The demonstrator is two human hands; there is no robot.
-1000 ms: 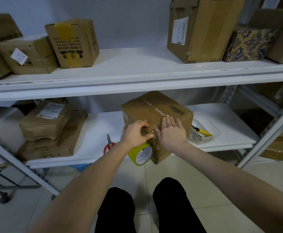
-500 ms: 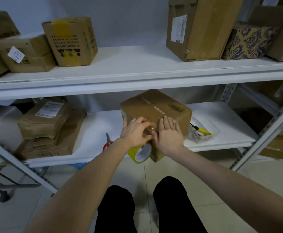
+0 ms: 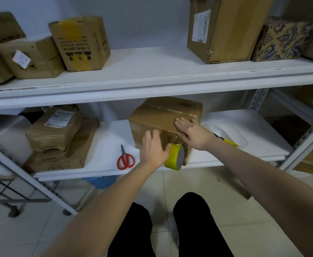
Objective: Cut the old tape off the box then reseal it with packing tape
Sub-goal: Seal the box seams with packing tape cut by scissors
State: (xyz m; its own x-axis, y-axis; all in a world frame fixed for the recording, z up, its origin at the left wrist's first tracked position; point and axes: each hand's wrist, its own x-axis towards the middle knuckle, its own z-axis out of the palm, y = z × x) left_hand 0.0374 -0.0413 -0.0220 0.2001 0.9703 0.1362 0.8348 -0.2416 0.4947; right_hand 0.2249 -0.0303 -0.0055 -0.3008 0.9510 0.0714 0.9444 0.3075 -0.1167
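Red scissors [image 3: 125,160] lay on the lower shelf [image 3: 111,138], just left of the box [image 3: 163,115]. The left hand [image 3: 154,149] pressed on the front of the brown box. Its fingers were out straight and held nothing, and its thumb was right beside the yellow tape roll [image 3: 176,157]. The roll hung at the box's front. The box sat near the shelf's front edge. The right hand [image 3: 191,129] lay flat on the box top, fingers straight.

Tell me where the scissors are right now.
In the head view, the scissors lie on the lower shelf, just left of the left hand and the box, right of the stacked parcels.
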